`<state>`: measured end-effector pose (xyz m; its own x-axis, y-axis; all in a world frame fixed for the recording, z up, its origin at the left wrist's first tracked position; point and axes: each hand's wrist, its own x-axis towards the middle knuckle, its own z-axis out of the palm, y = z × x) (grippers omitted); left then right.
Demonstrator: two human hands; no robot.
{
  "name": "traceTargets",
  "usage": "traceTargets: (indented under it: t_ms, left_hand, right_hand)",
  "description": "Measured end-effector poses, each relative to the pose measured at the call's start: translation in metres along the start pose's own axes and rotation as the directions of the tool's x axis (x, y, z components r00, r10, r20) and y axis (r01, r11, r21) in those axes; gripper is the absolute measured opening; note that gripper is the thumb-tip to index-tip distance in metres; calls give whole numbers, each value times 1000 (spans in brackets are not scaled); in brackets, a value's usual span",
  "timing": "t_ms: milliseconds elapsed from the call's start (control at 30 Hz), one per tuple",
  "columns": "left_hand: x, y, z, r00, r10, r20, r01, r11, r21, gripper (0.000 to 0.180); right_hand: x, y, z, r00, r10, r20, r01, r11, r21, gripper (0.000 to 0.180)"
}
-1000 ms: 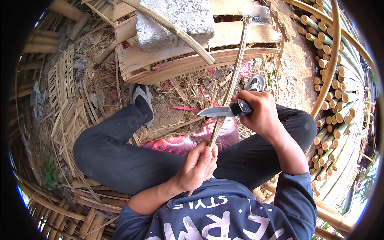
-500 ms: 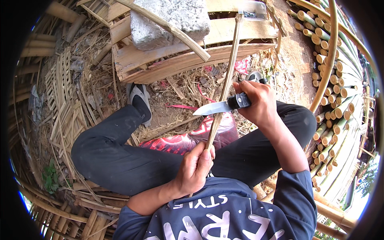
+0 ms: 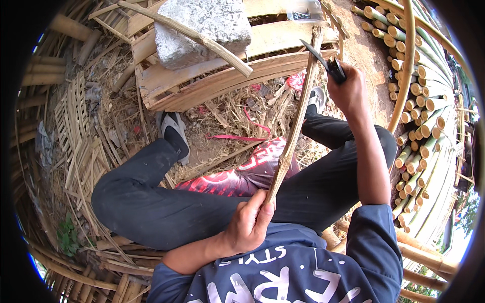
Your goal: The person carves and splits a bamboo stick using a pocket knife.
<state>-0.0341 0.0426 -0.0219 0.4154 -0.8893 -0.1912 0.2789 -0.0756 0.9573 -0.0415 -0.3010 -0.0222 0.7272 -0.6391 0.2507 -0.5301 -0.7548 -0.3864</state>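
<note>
My left hand (image 3: 248,220) is closed around the near end of a long bamboo strip (image 3: 294,135), held at my lap. The strip slants away from me and to the right, its far end by the edge of a low wooden crate (image 3: 283,40). In my right hand (image 3: 348,88) is a knife (image 3: 335,70) with a black handle. Its blade points to the far left and lies at the strip near the far end; whether it cuts into the bamboo I cannot tell.
A rough grey stone block (image 3: 202,35) sits on the crate with another bamboo strip (image 3: 202,43) across it. A clear plastic box (image 3: 304,11) of small metal pieces stands beside it. Stacked bamboo poles (image 3: 422,116) line the right; split bamboo (image 3: 83,136) litters the left.
My right hand and the knife have moved away from me along the strip toward its far end. The blade has turned. The strip has shifted slightly right; my left hand keeps its hold.
</note>
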Motion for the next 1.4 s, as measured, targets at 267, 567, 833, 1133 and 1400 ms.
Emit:
traceTargets:
  t_ms: [267, 567, 833, 1133, 1400]
  left_hand:
    - [3, 9, 4, 997, -29, 73, 36, 995, -92, 37]
    - [2, 0, -2, 990, -117, -76, 116, 993, -26, 27]
    - [13, 6, -6, 972, -66, -225, 118, 967, 224, 22]
    - [14, 15, -6, 973, 32, -229, 60, 922, 382, 17]
    - [10, 26, -9, 978, 12, -207, 66, 927, 369, 15]
  right_hand:
    - [27, 13, -37, 930, 324, -175, -344, 934, -99, 24]
    - [14, 54, -43, 962, 200, -188, -218, 973, -81, 28]
    - [-31, -39, -16, 893, -223, 392, 233, 972, 22, 15]
    - [-38, -41, 2, 909, -291, 299, 275, 957, 95, 28]
    - [-29, -40, 8, 922, -364, 133, 362, 931, 41, 28]
